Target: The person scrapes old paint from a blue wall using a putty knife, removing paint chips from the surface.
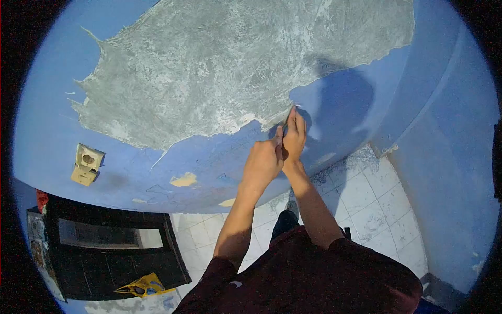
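A blue painted wall fills most of the view, with a large bare grey patch where the paint is off. My right hand is closed with its fingertips at the patch's lower ragged paint edge. A thin, dark scraper shows as a sliver along its fingers; most of it is hidden. Just left of it, my left hand is curled, index finger stretched up against the right hand and the tool's lower part. Whether its other fingers wrap the handle is hidden.
A cream wall socket hangs at the left. Below it stands a dark cabinet with a yellow bag on it. White floor tiles with pale debris lie beneath me, and another blue wall rises at the right.
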Action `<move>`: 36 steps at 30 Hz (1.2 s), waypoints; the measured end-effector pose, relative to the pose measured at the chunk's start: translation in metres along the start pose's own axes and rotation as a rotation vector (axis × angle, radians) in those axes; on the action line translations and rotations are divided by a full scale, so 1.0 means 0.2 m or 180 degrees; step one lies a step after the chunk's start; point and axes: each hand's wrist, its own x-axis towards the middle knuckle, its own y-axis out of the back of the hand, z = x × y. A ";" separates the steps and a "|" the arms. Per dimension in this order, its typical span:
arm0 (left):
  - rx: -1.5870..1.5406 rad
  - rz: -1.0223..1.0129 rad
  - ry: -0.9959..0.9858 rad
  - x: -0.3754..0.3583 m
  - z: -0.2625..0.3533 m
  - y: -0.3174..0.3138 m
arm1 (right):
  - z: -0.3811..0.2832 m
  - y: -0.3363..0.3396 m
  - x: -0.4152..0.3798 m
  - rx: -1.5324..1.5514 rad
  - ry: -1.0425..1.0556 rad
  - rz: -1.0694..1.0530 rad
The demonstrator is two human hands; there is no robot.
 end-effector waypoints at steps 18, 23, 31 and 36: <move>-0.0975 0.0567 0.0534 -0.08 0.02 -0.15 | 0.10 -0.02 0.04 -0.0469 0.0774 -0.0034; -0.1059 0.0812 0.0615 -0.09 -0.01 -0.23 | 0.12 0.00 0.06 -0.0452 0.0935 -0.0154; -0.0844 0.0635 0.0695 -0.04 0.03 -0.13 | 0.09 -0.03 0.07 -0.0440 0.0823 0.0031; -0.0436 0.0284 0.0509 0.01 0.04 0.04 | -0.07 0.00 0.09 -0.0582 0.0363 -0.0157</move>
